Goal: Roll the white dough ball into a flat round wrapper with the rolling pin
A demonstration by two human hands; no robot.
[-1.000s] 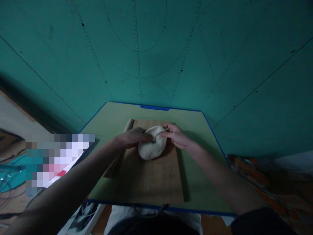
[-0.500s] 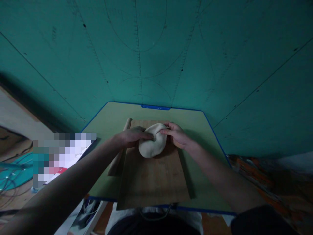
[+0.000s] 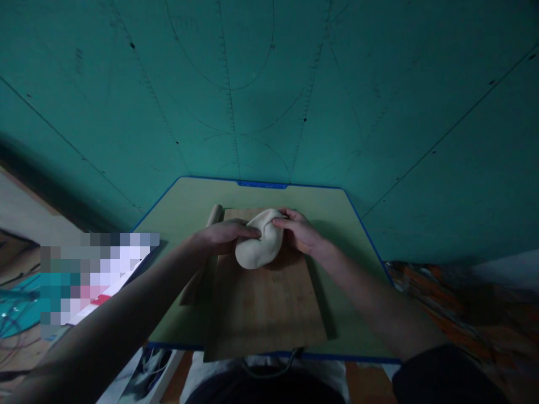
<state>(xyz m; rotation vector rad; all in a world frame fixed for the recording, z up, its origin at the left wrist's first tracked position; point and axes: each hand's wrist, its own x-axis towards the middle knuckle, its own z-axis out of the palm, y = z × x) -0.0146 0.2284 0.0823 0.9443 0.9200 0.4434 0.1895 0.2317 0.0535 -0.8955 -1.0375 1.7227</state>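
Note:
A pale lump of dough (image 3: 261, 251), smooth and rounded with a fold across its top, is held between both hands over the wooden cutting board (image 3: 265, 314). My left hand (image 3: 229, 233) grips its left side, thumb pressed into the fold. On the upper right, my right hand (image 3: 298, 229) pinches the dough's edge between thumb and fingers. The fingers underneath are partly hidden by the dough. A wooden rolling pin (image 3: 215, 214) lies along the board's left side, its middle covered by my left hand and forearm.
The board rests on a light table (image 3: 160, 210) with a blue rim, against a green wall (image 3: 261, 112). The board's near end, with a handle (image 3: 269, 375), overhangs the table's front edge. Orange items (image 3: 438, 303) lie at the right, and a pixelated bright screen stands at the left.
The view has shifted slightly, moving the scene a little left. Both hands keep hold of the dough, and its fold looks slightly more drawn in.

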